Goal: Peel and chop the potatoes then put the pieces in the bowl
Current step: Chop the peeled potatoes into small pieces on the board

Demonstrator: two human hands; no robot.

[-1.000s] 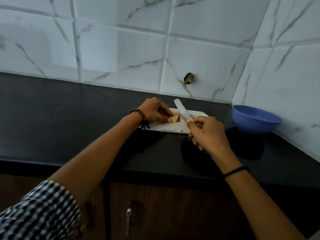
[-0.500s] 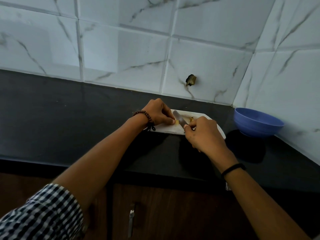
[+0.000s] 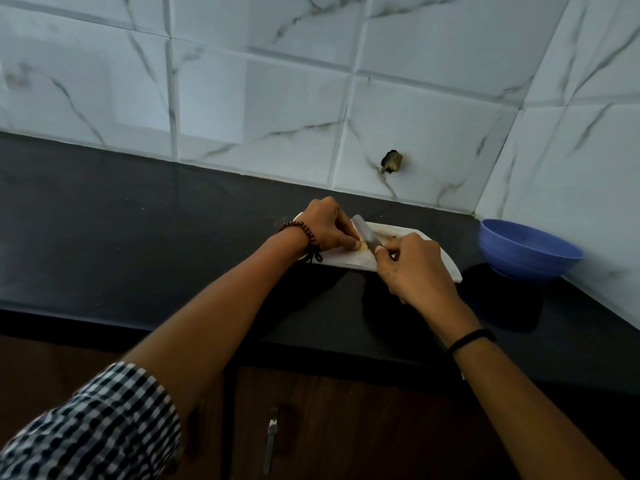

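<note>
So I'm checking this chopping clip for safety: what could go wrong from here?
1. The left hand pins a small potato piece with its fingertips right beside the knife blade, so a slip could nick a finger.
2. The cutting board lies at an angle on the dark counter; it might shift under pressure.
3. The blue bowl stands apart on the right, so pieces could drop in transfer.

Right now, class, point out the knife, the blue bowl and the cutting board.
knife (image 3: 366,233), head view, flat of the blade.
blue bowl (image 3: 519,261), head view, outer wall.
cutting board (image 3: 349,263), head view, bare near edge.
</note>
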